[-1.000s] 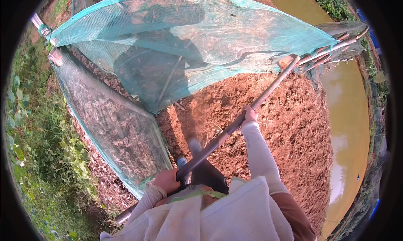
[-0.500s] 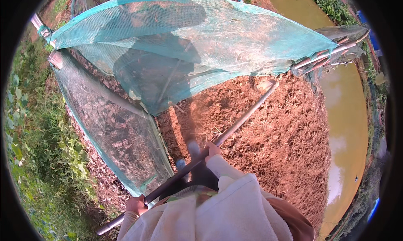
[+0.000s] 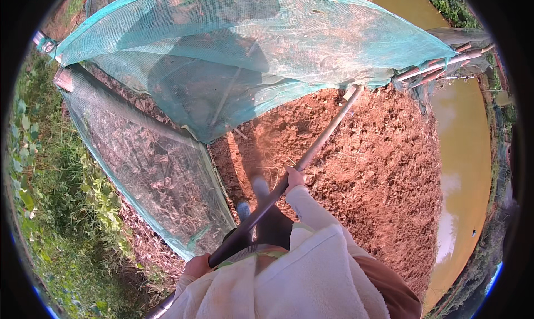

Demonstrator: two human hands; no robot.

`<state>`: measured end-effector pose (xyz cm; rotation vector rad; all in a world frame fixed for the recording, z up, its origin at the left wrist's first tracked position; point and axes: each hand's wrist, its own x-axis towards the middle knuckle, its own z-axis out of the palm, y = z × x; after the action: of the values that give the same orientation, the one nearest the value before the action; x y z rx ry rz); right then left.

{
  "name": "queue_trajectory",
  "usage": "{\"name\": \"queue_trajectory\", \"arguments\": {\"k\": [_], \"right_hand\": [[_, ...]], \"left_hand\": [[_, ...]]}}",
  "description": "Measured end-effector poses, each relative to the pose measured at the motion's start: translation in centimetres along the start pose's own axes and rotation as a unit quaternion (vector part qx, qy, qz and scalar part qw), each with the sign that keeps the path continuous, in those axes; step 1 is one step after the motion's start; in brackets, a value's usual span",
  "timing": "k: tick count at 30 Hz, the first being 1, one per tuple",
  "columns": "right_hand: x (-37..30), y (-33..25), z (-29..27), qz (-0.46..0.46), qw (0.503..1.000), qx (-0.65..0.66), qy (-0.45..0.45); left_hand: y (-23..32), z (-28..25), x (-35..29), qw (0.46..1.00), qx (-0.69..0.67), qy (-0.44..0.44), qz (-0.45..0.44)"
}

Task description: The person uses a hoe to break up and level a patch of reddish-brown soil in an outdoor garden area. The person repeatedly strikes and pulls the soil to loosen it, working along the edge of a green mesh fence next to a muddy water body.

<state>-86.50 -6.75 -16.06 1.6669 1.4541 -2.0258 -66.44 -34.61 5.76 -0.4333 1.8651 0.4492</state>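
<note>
Head view. Two hands hold one long pole (image 3: pixel 328 130), which slants across the soil (image 3: pixel 384 169) from the near left corner to the far edge. The right hand (image 3: pixel 295 179) is closed around the shaft about midway; the left hand (image 3: pixel 197 266) is wrapped around it lower down, near the butt, which runs out past the lower rim. The wide spacing of the grips presumably gives leverage: the rear hand can steer while the forward one bears the weight. The pale head (image 3: pixel 351 92) of the pole lies at the far edge of the soil, close under the hem of the green net (image 3: pixel 311 46); whether it touches the mesh cannot be told.

The net spans the far edge, its right end gathered at a bundle of sticks (image 3: pixel 445 64), its left end near a tied post (image 3: pixel 45 43), apparently to keep it stretched. A side panel (image 3: pixel 178 174) encloses the left edge. Water (image 3: pixel 461 169) borders the right edge, and weeds (image 3: pixel 61 219) grow beyond the panel. One shoe (image 3: pixel 243 209) shows beside the shaft, near the panel's inner edge, probably planted for balance.
</note>
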Motion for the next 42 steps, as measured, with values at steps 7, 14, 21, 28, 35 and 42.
{"name": "queue_trajectory", "arguments": {"k": [7,14,21,28,35,42], "right_hand": [[-4.9,1.1,-1.5,0.084,0.993,0.004,-0.083],[-1.4,-9.8,0.2,0.025,0.999,-0.016,-0.018],[-1.4,0.8,1.6,-0.001,0.999,-0.025,-0.047],[-15.0,-0.3,0.1,0.109,0.990,-0.075,-0.043],[-3.8,-5.5,-4.6,0.084,0.984,0.065,-0.140],[2.9,-10.1,-2.2,0.007,0.995,0.096,-0.033]], "left_hand": [[-5.6,1.8,0.4,1.000,0.022,0.015,-0.002],[3.5,0.6,3.5,0.987,-0.034,0.082,0.136],[-0.4,-0.4,-2.4,0.995,0.019,0.102,0.008],[-9.5,2.1,-4.5,0.991,-0.003,0.128,-0.030],[-2.2,1.2,-0.2,0.980,0.042,0.176,0.085],[4.0,-2.2,0.5,0.958,0.051,0.202,0.195]]}}
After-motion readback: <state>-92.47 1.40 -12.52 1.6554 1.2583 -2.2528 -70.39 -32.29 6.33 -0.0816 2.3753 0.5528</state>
